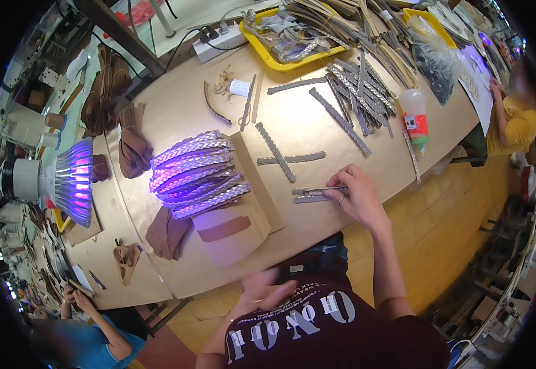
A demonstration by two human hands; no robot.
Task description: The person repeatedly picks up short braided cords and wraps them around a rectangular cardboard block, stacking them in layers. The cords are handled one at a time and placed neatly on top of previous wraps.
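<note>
My right hand (355, 192) is at the near edge of the table, thumb and fingers pinched on a short grey braided strip. A second braided strip (308, 199) lies beside it under the fingertips. My left hand (269, 289) is in front of my torso, off the table and smeared by motion, so its fingers cannot be read. Beyond my right hand, two braided strips (291, 158) lie crossed. To the left, a cardboard cylinder (234, 234) carries several silver braided bands (200, 172) in purple light.
A heap of braided strips (363, 95) lies at the far right, near a bottle with a red label (414, 117). Behind are a yellow tray (280, 61) and a power strip (215, 48). A large lamp (74, 181) stands left. Two people (514, 126) work nearby.
</note>
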